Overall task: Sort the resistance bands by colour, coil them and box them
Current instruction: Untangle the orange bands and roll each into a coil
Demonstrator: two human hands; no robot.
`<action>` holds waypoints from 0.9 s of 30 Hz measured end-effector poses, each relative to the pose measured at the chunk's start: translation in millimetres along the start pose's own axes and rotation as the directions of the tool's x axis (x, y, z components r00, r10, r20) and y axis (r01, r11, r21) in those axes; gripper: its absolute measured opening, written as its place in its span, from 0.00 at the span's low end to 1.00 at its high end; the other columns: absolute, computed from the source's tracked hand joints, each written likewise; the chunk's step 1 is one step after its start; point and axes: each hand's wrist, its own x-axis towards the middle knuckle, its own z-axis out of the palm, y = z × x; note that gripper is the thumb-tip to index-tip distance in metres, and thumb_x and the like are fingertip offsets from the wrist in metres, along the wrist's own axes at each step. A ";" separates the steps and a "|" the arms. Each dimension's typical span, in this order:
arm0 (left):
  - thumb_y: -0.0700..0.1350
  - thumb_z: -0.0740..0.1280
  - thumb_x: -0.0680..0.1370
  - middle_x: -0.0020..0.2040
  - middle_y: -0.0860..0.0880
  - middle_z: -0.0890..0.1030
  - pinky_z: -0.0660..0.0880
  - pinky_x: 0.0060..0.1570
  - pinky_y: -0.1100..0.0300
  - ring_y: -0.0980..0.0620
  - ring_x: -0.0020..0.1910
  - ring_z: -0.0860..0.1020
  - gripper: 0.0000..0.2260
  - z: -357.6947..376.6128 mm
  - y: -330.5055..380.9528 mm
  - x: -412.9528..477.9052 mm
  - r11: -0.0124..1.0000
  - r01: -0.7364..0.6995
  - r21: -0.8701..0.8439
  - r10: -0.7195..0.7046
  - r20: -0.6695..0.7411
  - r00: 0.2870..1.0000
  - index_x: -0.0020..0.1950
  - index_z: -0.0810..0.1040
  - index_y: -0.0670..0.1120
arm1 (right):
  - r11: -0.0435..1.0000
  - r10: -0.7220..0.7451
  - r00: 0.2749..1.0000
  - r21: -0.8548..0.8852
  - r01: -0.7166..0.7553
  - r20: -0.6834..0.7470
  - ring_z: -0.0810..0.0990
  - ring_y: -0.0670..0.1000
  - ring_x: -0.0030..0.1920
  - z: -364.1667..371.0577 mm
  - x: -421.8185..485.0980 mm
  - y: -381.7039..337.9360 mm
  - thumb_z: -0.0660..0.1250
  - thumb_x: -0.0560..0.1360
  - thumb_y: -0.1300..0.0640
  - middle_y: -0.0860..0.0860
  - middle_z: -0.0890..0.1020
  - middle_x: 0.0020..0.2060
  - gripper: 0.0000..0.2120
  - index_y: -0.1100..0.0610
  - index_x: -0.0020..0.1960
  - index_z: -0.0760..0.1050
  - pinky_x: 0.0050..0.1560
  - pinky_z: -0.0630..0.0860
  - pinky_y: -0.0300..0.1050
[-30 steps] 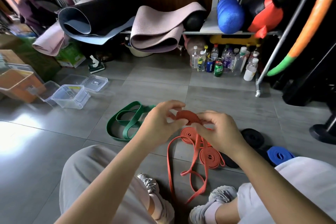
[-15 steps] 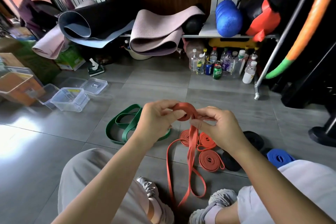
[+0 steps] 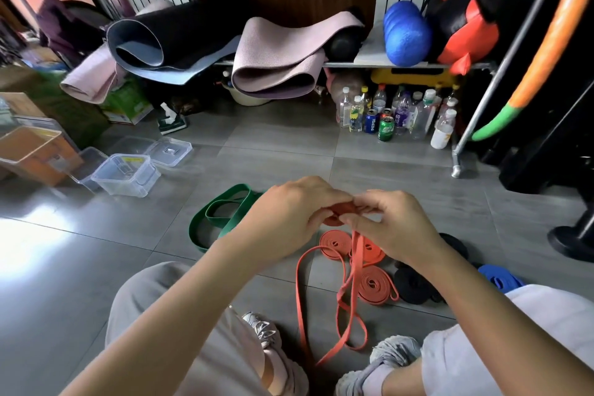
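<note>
Loose orange band (image 3: 299,299) trails to the floor below the fingers (image 3: 373,201), slack for feeding. Left hand (image 3: 289,219) and right hand (image 3: 392,228) both pinch its small coil, probably to hold it tight. Finished orange coils (image 3: 373,283) wait just beyond; clear boxes (image 3: 125,173) sit far left, lids off.

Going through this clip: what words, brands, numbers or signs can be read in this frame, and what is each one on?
"PEPSI": running vertically on the blue can among the bottles under the shelf.
Green can: pale lettering, too blurred to read.
Bottle labels: too small to read.
Yellow sticker on the clear plastic box: unreadable.
Green carton: print too blurred to read.
</note>
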 end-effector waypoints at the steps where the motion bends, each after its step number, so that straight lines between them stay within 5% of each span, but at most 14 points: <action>1: 0.40 0.65 0.73 0.49 0.54 0.80 0.76 0.45 0.57 0.56 0.48 0.76 0.17 -1.0 -1.4 1.3 0.999 -0.032 -0.007 0.032 -0.015 0.999 0.59 0.79 0.53 | 0.999 -0.009 1.000 0.031 0.010 -0.012 0.81 0.39 0.44 -1.4 1.0 -1.5 0.72 0.70 0.61 0.41 0.84 0.40 0.10 0.48 0.48 0.82 0.50 0.75 0.34; 3: 0.39 0.66 0.73 0.47 0.57 0.79 0.75 0.46 0.61 0.61 0.46 0.76 0.16 -0.2 -4.7 1.4 0.994 -0.016 -0.107 0.006 -0.089 0.996 0.57 0.80 0.54 | 0.988 -0.013 0.999 0.151 0.020 -0.047 0.82 0.41 0.44 -3.5 2.2 -2.6 0.72 0.70 0.63 0.42 0.85 0.39 0.14 0.43 0.46 0.80 0.51 0.77 0.38; 6: 0.40 0.69 0.72 0.47 0.62 0.79 0.76 0.50 0.64 0.61 0.48 0.78 0.17 4.6 -5.5 -1.7 0.920 0.132 -0.368 -0.211 -0.182 0.960 0.57 0.79 0.56 | 0.942 0.001 0.998 0.336 0.021 -0.067 0.83 0.45 0.43 -4.4 3.1 -3.6 0.73 0.69 0.65 0.42 0.85 0.39 0.18 0.40 0.42 0.80 0.49 0.79 0.39; 10: 0.40 0.70 0.70 0.47 0.62 0.82 0.76 0.52 0.61 0.57 0.48 0.81 0.17 12.5 -4.2 -3.2 0.805 0.129 -0.579 -0.359 -0.303 0.883 0.54 0.79 0.58 | 0.893 0.031 0.994 0.450 0.022 -0.109 0.84 0.46 0.39 -3.6 4.9 -6.9 0.74 0.65 0.61 0.44 0.85 0.37 0.12 0.45 0.43 0.81 0.44 0.80 0.39; 13: 0.38 0.72 0.69 0.45 0.52 0.84 0.79 0.51 0.52 0.47 0.48 0.83 0.15 15.8 -0.1 -3.3 0.633 0.110 -0.766 -0.496 -0.293 0.817 0.53 0.82 0.54 | 0.879 0.036 0.991 0.476 0.031 -0.131 0.84 0.45 0.38 -2.8 8.2 -11.6 0.74 0.63 0.58 0.43 0.85 0.36 0.10 0.47 0.42 0.81 0.42 0.79 0.35; 17: 0.31 0.68 0.72 0.42 0.52 0.85 0.80 0.47 0.57 0.51 0.44 0.83 0.14 11.6 7.8 -1.7 0.453 0.104 -0.885 -0.547 -0.185 0.816 0.52 0.80 0.47 | 0.882 0.011 0.992 0.469 0.050 -0.125 0.84 0.43 0.39 -5.1 13.4 -15.4 0.74 0.65 0.61 0.42 0.85 0.36 0.10 0.48 0.42 0.81 0.42 0.76 0.32; 20: 0.31 0.68 0.73 0.48 0.55 0.81 0.78 0.47 0.59 0.53 0.49 0.81 0.16 1.9 2.0 0.0 0.684 0.219 -0.696 -0.454 -0.171 0.874 0.51 0.76 0.51 | 0.933 -0.023 0.997 0.357 0.049 -0.076 0.84 0.46 0.40 -8.2 18.1 -14.2 0.74 0.68 0.64 0.44 0.85 0.37 0.11 0.48 0.43 0.81 0.43 0.79 0.36; 22: 0.36 0.69 0.73 0.53 0.56 0.76 0.77 0.48 0.61 0.54 0.53 0.78 0.15 -6.3 -5.3 0.8 0.936 0.190 -0.296 -0.251 -0.182 0.951 0.55 0.76 0.53 | 0.967 -0.016 0.999 0.254 0.026 -0.041 0.84 0.51 0.41 -7.4 22.3 -13.4 0.74 0.69 0.63 0.48 0.85 0.38 0.09 0.52 0.45 0.82 0.46 0.80 0.41; 24: 0.38 0.67 0.73 0.54 0.54 0.76 0.77 0.49 0.58 0.53 0.52 0.77 0.18 -12.0 -11.2 3.7 0.999 0.014 -0.044 -0.020 -0.124 0.992 0.62 0.76 0.50 | 0.981 -0.025 1.000 0.194 0.028 -0.019 0.84 0.53 0.42 -5.5 25.8 -14.5 0.74 0.69 0.63 0.50 0.86 0.38 0.08 0.52 0.46 0.83 0.47 0.81 0.46; 27: 0.36 0.67 0.73 0.50 0.54 0.80 0.76 0.48 0.60 0.58 0.49 0.76 0.18 -18.8 -12.8 6.8 0.998 -0.037 -0.042 0.032 -0.120 0.992 0.61 0.78 0.51 | 0.966 -0.037 0.999 0.254 0.045 -0.033 0.85 0.49 0.40 -5.8 29.8 -21.0 0.73 0.69 0.64 0.47 0.86 0.37 0.12 0.46 0.43 0.81 0.44 0.81 0.43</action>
